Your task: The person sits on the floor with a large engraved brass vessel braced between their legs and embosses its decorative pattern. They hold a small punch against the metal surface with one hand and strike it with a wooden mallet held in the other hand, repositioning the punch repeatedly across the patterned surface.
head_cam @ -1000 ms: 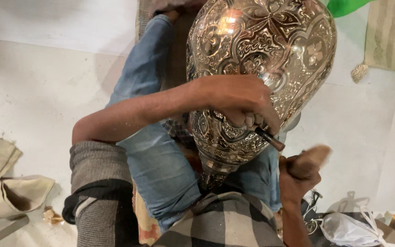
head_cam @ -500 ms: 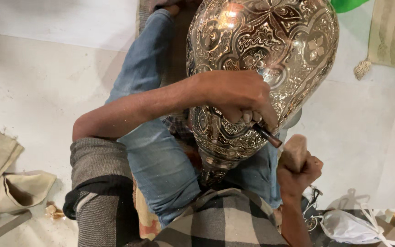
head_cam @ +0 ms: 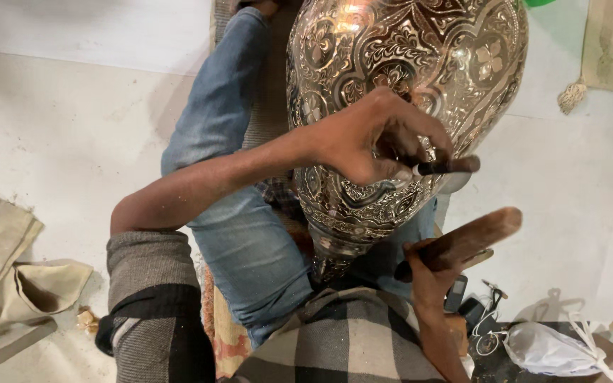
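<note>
Most of the vase (head_cam: 406, 92), lying across the person's lap, already carries dense engraved pattern; whatever remains is not visible. The left hand (head_cam: 370, 138) pinches a chisel (head_cam: 448, 167) against it, and the right hand (head_cam: 431, 273) grips a wooden mallet (head_cam: 473, 237) just below.

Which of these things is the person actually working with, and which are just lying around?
In use:
- engraved metal vessel, lying across the lap
- punch, pinched in the left hand
- wooden mallet, in the right hand

Lying about:
- folded cloth
- clear plastic bag
- small dark gadgets with cable
</note>
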Motion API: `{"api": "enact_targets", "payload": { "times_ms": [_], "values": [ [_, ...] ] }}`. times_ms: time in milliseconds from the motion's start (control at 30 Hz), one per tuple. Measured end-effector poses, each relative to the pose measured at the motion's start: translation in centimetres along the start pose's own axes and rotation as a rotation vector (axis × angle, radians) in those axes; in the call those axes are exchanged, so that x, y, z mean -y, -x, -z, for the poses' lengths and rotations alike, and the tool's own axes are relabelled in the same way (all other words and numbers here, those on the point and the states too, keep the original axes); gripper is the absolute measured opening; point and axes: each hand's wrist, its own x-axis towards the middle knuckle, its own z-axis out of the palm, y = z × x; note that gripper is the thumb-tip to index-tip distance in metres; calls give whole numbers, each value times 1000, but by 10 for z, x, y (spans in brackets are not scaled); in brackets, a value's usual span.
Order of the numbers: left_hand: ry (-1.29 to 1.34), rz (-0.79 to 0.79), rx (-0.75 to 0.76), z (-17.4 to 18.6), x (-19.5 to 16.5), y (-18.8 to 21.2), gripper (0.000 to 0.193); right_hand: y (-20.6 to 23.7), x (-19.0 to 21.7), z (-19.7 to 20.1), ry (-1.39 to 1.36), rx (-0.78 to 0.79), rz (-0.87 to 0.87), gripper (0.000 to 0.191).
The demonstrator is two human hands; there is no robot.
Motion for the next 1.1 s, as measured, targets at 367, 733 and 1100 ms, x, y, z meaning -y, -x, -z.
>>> {"api": "enact_targets", "payload": {
  "times_ms": [367,733,1100],
  "values": [
    [-421,-99,291,-7,14,-8,50,-6,11,8,98,120,-68,17],
    [-416,-128,337,-7,10,-12,62,-6,19,14,-8,-146,254,20],
    [-518,-178,428,-9,9,-22,49,-17,13,3,-31,-167,361,22]
  ]
}}
